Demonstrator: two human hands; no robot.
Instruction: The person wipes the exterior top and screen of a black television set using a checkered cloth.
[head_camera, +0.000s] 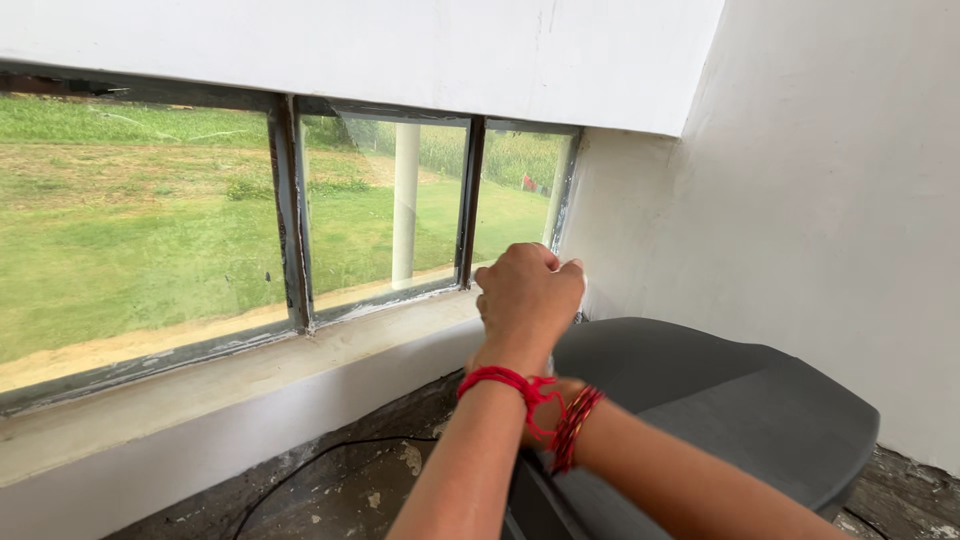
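Observation:
My left hand (528, 292) is curled into a fist at the lower right corner of the window (380, 215), against the sill (300, 360) and the white side wall. I cannot make out anything inside the fist. A red thread is tied round its wrist. My right forearm (690, 480), wearing red bangles, comes in from the lower right and crosses behind the left wrist. My right hand is hidden there, just above a dark grey curved plastic object (730, 400).
The window has dark, worn metal frames and three panes looking onto grass and a white post. A white wall (830, 220) closes the right side. A thin black cable (330, 455) lies on the rough, stained floor (350, 490) below the sill.

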